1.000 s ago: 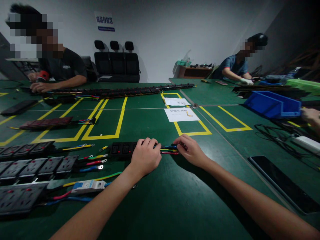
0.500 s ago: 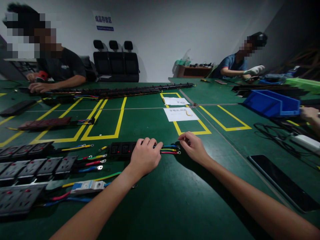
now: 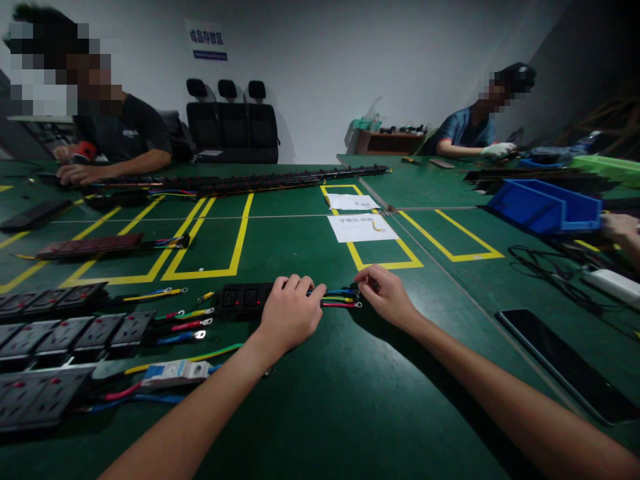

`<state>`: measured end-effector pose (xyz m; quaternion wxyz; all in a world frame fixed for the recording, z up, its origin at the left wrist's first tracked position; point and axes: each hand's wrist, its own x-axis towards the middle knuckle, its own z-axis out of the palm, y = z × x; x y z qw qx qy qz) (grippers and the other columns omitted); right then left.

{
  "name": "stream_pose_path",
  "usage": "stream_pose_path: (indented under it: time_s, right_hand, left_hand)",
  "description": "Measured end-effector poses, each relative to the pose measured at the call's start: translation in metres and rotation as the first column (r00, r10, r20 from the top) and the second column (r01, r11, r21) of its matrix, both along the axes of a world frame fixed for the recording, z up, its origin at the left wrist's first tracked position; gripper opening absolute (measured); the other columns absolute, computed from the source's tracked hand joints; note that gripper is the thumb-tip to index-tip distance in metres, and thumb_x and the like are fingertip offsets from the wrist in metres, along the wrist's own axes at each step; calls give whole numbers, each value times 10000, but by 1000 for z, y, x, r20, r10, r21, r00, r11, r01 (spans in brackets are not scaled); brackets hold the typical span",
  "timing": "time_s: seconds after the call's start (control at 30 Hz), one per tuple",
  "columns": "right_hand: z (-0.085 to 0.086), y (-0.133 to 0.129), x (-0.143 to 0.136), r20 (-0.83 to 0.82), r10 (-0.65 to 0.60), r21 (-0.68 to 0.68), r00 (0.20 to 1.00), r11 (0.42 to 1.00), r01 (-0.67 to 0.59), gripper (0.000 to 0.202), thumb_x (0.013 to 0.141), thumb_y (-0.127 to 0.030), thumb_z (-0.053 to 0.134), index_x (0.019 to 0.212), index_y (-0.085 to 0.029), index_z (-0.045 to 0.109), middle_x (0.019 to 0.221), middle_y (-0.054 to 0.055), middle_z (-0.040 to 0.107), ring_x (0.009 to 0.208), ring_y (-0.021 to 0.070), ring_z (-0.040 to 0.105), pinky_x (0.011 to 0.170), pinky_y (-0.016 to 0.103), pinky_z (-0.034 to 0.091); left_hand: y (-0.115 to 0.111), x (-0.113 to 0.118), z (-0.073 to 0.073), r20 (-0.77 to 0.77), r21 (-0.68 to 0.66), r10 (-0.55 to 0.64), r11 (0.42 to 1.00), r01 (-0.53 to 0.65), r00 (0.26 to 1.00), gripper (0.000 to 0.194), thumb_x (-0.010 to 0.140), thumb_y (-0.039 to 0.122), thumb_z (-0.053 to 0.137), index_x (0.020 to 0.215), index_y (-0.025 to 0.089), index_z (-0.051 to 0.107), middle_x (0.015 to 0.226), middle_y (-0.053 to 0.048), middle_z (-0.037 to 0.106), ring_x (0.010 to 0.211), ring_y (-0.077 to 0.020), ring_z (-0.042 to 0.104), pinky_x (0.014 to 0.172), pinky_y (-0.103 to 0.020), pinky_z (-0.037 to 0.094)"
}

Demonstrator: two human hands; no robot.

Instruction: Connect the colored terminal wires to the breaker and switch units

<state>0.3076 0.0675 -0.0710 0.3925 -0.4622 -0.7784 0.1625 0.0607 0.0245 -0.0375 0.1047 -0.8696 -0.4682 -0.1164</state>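
Note:
A short black socket module strip (image 3: pixel 243 301) with small red lights lies on the green table, and my left hand (image 3: pixel 294 308) is closed over its right end. From that end stick out blue, yellow-green and red wires (image 3: pixel 339 299) tipped with ring terminals. My right hand (image 3: pixel 384 292) is at the wire tips, thumb and forefinger pinched together around the blue wire's end; what exactly is between them is too small to make out. At the strip's left end shows a short yellow wire with a terminal (image 3: pixel 206 297).
Several more socket strips (image 3: pixel 75 337) with wires lie at the left, one with a white breaker (image 3: pixel 176 373). A phone (image 3: pixel 565 363), a blue bin (image 3: pixel 545 205) and black cables (image 3: pixel 540 273) are on the right. Two co-workers sit across the table; another person's hand (image 3: pixel 620 228) shows at the right edge.
My hands have hardly moved; the right fingers have shifted very slightly at the wire tips. The far right co-worker's gloved hand has come down toward the table.

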Motion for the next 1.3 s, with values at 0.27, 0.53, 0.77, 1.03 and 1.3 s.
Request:
stream_pose_path:
  time_s: [0.27, 0.53, 0.77, 1.03, 1.3]
  right_hand:
    - [1, -1, 0, 18, 31, -17, 999, 999, -31, 99, 874, -168, 560, 872, -218, 645, 725, 9, 573, 642, 174, 529, 590, 308, 403]
    - [2, -2, 0, 30, 50, -32, 998, 998, -49, 101, 863, -165, 565, 877, -217, 651, 721, 9, 575, 637, 172, 536, 590, 306, 412]
    - [1, -2, 0, 41, 71, -40, 997, 997, -70, 113, 858, -149, 565, 878, -210, 658, 731, 8, 576, 630, 164, 531, 587, 297, 403]
    - [1, -1, -1, 48, 79, -33, 996, 996, -77, 102, 873, -180, 564, 871, -214, 661, 718, 4, 573, 627, 162, 526, 584, 291, 396]
    - [1, -1, 0, 47, 86, -43, 995, 996, -84, 103, 873, -177, 564, 872, -214, 661, 723, 6, 575, 626, 161, 526, 582, 291, 389]
  left_hand:
    - [1, 0, -1, 1, 2, -7, 1000, 7, 1000, 286, 981, 278, 500, 1153, 167, 699, 1105, -119, 671, 1002, -285, 585, 833, -439, 412]
    - [2, 1, -2, -8, 23, -2, 1000, 2, 1000, 237, 974, 286, 498, 1043, 161, 687, 1035, -118, 664, 948, -283, 570, 801, -432, 401]
    - [2, 1, -1, -17, 10, 5, 1000, -5, 1000, 232, 979, 289, 489, 1027, 158, 674, 1024, -117, 658, 940, -279, 569, 801, -429, 401]
    - [1, 1, 1, -4, 12, 3, 1000, -3, 1000, 261, 982, 336, 486, 1036, 165, 674, 1020, -113, 655, 929, -278, 562, 797, -430, 401]
    - [1, -1, 1, -4, -21, -14, 1000, 14, 1000, 338, 975, 375, 499, 1184, 185, 684, 1076, -112, 652, 978, -285, 567, 823, -434, 403]
